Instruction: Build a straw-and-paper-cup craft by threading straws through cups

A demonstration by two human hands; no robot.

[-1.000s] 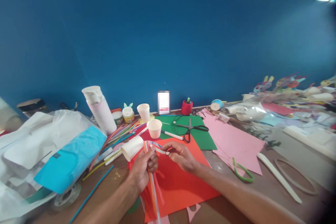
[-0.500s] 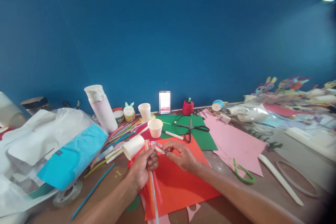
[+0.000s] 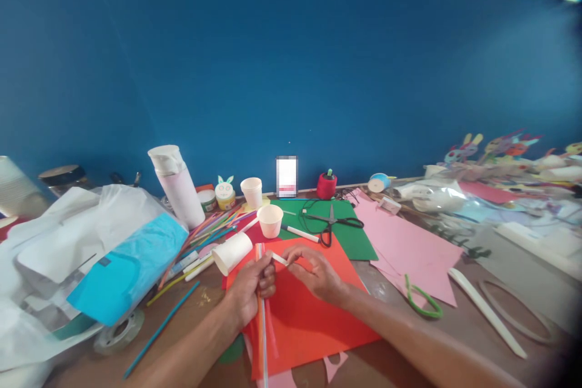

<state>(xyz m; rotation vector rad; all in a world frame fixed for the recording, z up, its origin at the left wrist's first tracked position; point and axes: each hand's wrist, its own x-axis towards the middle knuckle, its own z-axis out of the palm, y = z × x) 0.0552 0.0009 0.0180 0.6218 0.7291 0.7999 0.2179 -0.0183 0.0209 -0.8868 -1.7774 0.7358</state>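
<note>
My left hand (image 3: 254, 285) is closed around a clear plastic sleeve with a red and white striped edge (image 3: 262, 333), which hangs down over a red paper sheet (image 3: 318, 315). A small white strip (image 3: 279, 259) runs between my two hands. My right hand (image 3: 316, 273) pinches its right end between thumb and fingers; its left end meets my left thumb. Just left of my left hand, a white paper cup (image 3: 233, 253) lies on its side. Another white cup (image 3: 270, 222) stands upright behind my hands.
Black-handled scissors (image 3: 331, 224) and a marker (image 3: 300, 233) lie behind the red sheet. Pink paper (image 3: 409, 242) and a green pipe cleaner (image 3: 422, 306) are at the right. A white bottle (image 3: 179, 194), plastic bags and a tape roll (image 3: 119, 333) are at the left.
The white strip shows less of its printed blue marking near my left fingers. The striped edge has swung slightly left at its lower end. Both hands keep nearly the same place.
</note>
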